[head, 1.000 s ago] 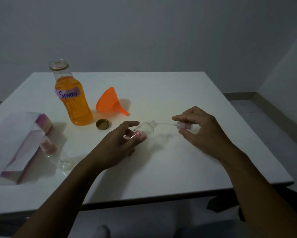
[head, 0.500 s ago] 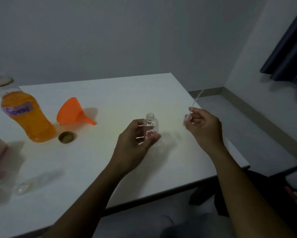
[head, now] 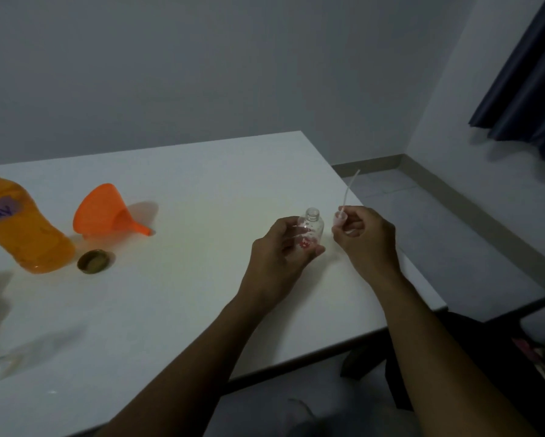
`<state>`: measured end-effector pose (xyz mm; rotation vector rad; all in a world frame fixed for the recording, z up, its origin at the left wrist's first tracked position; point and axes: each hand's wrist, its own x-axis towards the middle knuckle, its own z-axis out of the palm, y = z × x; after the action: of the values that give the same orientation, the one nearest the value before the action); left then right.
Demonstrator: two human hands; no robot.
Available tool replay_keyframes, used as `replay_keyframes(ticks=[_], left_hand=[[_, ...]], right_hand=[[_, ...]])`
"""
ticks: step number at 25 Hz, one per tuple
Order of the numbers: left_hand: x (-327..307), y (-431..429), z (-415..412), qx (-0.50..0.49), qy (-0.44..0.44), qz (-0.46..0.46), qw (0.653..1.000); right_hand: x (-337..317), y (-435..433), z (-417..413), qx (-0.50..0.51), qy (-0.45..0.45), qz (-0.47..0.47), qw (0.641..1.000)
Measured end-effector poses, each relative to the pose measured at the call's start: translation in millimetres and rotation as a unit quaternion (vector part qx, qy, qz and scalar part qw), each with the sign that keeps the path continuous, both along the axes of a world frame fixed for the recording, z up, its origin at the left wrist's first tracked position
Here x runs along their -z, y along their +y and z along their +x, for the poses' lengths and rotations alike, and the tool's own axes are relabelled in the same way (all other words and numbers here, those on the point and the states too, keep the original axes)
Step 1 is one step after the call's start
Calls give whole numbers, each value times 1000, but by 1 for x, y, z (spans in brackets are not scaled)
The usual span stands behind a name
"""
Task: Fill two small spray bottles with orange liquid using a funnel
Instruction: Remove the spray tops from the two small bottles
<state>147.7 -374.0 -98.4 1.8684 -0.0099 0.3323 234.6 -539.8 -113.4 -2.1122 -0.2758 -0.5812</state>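
Small clear plastic spray bottle (head: 313,227) with a red print is upright, its open neck pointing up, near the right edge of the white table (head: 201,184). The left hand (head: 280,250) grips its body with fingers and thumb curled round it. I cannot tell whether its base touches the tabletop. Just beside it, the right hand (head: 364,238) pinches the removed pale spray head (head: 340,217), whose thin dip tube sticks up and away.

An orange plastic funnel (head: 102,212) lies on its side well to the left of both hands. Its long axis runs across the table, with the narrow spout pointing right, toward the hands. Further left stands a large clear bottle of orange liquid (head: 22,234), with a round gold cap (head: 92,261) near its base.

The left hand is nearer the funnel, but both hands are occupied. One of them likely has to put down what it holds before it can reach leftward for the funnel.
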Motion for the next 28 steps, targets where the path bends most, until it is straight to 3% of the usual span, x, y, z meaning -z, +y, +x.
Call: replay_keyframes(ticks=[8,11,14,16,19,23,26,28], left_hand=[[9,19,-31,0,32,23,999],[4,50,-89,-76,12,49,996],[-3,101,-164,-199,-15,64,978],[-6,113,-173,-241,-42,71,967],[-7,113,-181,-317,-79,62,943],[2,134,-203,-465,-87,50,880],[0,162,-216,-542,-50,-7,839],[-3,173,-213,-554,-12,-26,832]], right_hand=[[-9,-15,-31,-8,143,25,989],[-24,-12,-72,37,102,-18,994],[-39,28,-124,-40,19,-63,997],[-39,41,-130,-98,-23,-93,991],[-38,63,-132,-218,-70,-138,964],[-29,107,-150,-339,50,-225,912],[-24,133,-158,-348,96,-329,873],[-18,137,-153,-341,98,-365,861]])
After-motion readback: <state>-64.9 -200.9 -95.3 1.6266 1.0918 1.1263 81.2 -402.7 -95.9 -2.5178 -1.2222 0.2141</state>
